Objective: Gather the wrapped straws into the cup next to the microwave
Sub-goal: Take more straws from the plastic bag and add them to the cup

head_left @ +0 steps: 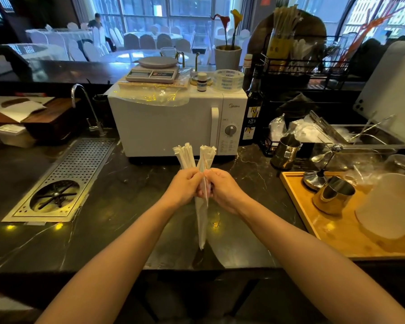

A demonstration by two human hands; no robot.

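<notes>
A bundle of white paper-wrapped straws [201, 220] stands upright over the dark marble counter [131, 206], its lower tips touching the surface and its upper ends fanned out in front of the white microwave [173, 122]. My left hand [185, 185] and my right hand [222, 188] are both closed around the middle of the bundle, thumbs meeting. A steel cup [285, 152] stands on the counter to the right of the microwave, beyond a dark bottle [253, 113]. It holds no straws that I can see.
A perforated steel rinser tray [63, 181] is set into the counter at left, with a faucet [84, 106] behind it. At right, a wooden tray [332, 228] carries a second steel cup [333, 195] and a white container [388, 206]. A wire rack [304, 66] stands behind.
</notes>
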